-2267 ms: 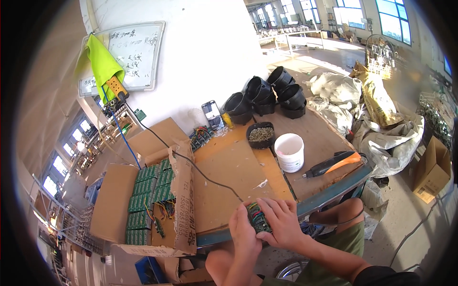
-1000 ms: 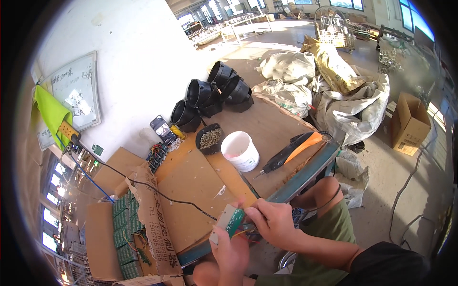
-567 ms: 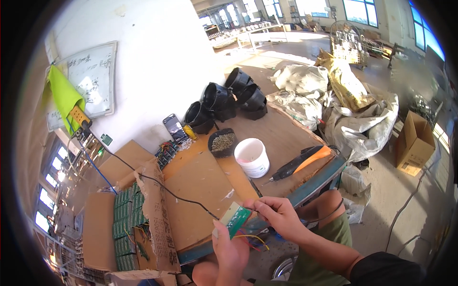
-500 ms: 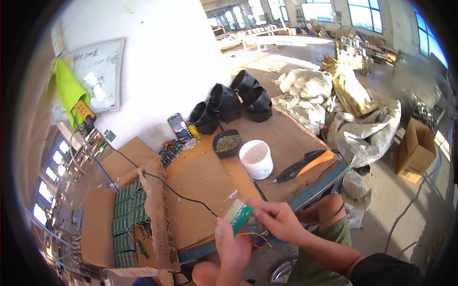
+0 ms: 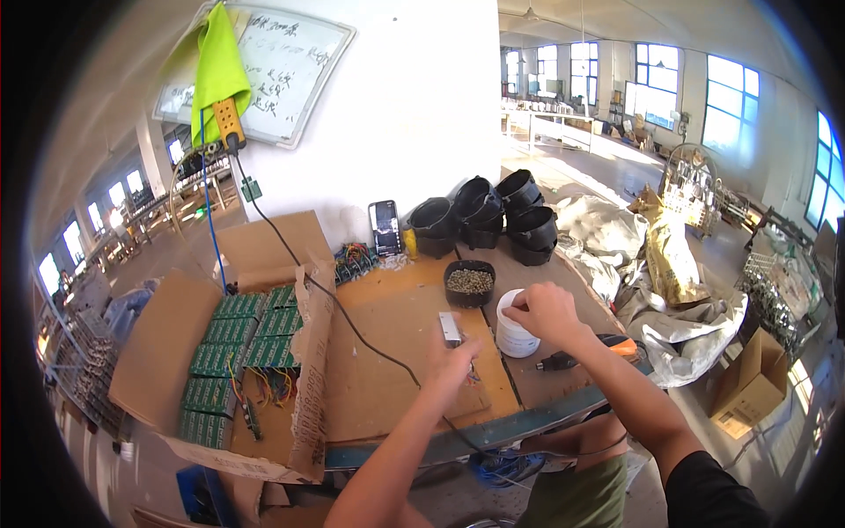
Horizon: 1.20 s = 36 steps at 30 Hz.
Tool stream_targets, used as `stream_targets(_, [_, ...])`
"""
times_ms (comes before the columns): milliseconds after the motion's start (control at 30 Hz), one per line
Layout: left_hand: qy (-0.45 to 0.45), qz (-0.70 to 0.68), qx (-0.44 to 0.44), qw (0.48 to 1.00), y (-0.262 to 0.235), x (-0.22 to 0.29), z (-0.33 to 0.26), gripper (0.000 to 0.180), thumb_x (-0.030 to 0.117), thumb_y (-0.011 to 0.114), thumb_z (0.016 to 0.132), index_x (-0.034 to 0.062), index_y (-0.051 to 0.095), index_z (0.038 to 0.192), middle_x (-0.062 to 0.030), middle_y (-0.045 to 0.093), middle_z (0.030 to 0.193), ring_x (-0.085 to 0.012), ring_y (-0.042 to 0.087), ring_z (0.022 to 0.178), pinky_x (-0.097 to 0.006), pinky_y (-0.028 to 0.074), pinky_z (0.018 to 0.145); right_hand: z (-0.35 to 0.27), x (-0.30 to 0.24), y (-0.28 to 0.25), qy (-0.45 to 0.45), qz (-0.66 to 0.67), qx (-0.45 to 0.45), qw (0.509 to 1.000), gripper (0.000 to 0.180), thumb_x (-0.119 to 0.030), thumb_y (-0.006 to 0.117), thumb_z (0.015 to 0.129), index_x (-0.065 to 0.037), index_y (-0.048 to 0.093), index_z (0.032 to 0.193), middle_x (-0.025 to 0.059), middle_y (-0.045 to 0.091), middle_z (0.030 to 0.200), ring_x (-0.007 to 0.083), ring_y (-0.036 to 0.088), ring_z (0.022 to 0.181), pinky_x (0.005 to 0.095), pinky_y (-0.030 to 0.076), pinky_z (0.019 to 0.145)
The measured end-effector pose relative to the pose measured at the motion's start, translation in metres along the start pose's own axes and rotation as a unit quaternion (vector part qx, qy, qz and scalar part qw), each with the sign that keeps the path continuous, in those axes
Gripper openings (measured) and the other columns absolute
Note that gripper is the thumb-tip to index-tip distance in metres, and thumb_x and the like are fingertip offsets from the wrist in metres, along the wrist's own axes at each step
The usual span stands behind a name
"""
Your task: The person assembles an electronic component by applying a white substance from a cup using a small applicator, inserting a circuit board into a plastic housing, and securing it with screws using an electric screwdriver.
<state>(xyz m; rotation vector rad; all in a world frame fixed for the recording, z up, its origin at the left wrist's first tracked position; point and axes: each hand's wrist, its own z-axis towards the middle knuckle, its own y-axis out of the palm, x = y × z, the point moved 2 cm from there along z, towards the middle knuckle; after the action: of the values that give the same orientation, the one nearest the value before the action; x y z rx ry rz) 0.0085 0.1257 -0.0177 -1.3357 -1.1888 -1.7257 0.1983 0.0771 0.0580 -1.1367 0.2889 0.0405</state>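
My left hand (image 5: 452,363) is closed around a circuit board (image 5: 449,327). Its pale, silvery side faces up and the end sticks out past my thumb. Thin wires show faintly below that hand. Over the mouth of a white plastic tub (image 5: 517,339) is my right hand (image 5: 547,313), its fingers curled together and pointing down at the opening. Whatever those fingertips may hold is hidden, as is the tub's inside. Partly behind my right forearm lies an orange and black electric screwdriver (image 5: 623,347). A black dish (image 5: 469,283) of small brass-coloured screws stands just beyond the tub.
An open cardboard box (image 5: 310,396) of stacked green circuit boards stands at left. Several black plastic cups (image 5: 434,227) and a phone (image 5: 385,229) stand by the wall. A black cable (image 5: 356,332) crosses the cardboard-covered table (image 5: 387,352). White sacks (image 5: 673,326) lie at right.
My right hand has left the circuit board and moved up and right to the tub. The left hand has moved forward with the board, now turned pale side up. The head view has shifted.
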Motion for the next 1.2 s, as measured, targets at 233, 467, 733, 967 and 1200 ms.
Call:
stream_targets(233, [0.08,0.168,-0.014,0.982,-0.021,-0.06,0.027,0.054,0.003,0.073,0.073,0.0036,0.046,0.12,-0.0099,0.056,0.101,-0.02,0.06,0.089,-0.036,0.051,0.076,0.018,0.007,0.004,-0.034,-0.121,0.01,0.992,0.016,-0.025,0.069,0.076,-0.011,0.077,0.078,0.0179,0.068,0.074,0.037,0.068,0.073,0.0435,0.056,0.066])
stream_targets(467, [0.087,0.118,-0.068,0.987,0.02,-0.059,0.011,0.052,0.006,0.07,0.074,0.0036,0.045,0.119,-0.0105,0.055,0.105,-0.0222,0.057,0.095,-0.038,0.049,0.083,0.02,0.023,-0.023,-0.154,-0.045,0.038,0.986,0.016,-0.019,0.066,0.076,-0.006,0.074,0.076,0.0199,0.066,0.073,0.0388,0.067,0.071,0.0468,0.056,0.068])
stream_targets(733, [0.032,0.075,-0.045,0.996,0.049,-0.099,0.004,0.055,-0.003,0.068,0.072,0.0053,0.045,0.121,-0.004,0.051,0.099,-0.0163,0.052,0.092,-0.032,0.047,0.078,0.017,0.042,0.004,-0.09,-0.041,-0.046,0.994,0.015,-0.016,0.066,0.073,-0.004,0.075,0.072,0.022,0.065,0.069,0.0395,0.066,0.07,0.0449,0.055,0.068])
stream_targets(967, [-0.011,0.027,-0.051,0.998,0.058,-0.071,-0.016,0.051,-0.005,0.068,0.071,0.0041,0.049,0.118,-0.0039,0.048,0.097,-0.0158,0.05,0.087,-0.03,0.047,0.075,0.015,0.034,-0.01,-0.034,0.149,-0.123,0.981,0.018,-0.017,0.07,0.075,0.0,0.076,0.081,0.0157,0.066,0.063,0.0247,0.063,0.059,0.0363,0.051,0.06])
stream_targets(1200, [0.011,0.016,-0.059,0.998,0.044,-0.084,-0.011,0.046,0.008,0.071,0.071,0.0039,0.051,0.112,-0.0095,0.058,0.092,-0.02,0.057,0.077,-0.035,0.049,0.068,0.002,0.081,-0.026,0.104,0.29,-0.072,0.949,0.019,-0.018,0.072,0.077,-0.001,0.078,0.083,0.0062,0.068,0.065,0.0107,0.06,0.058,0.0274,0.047,0.056])
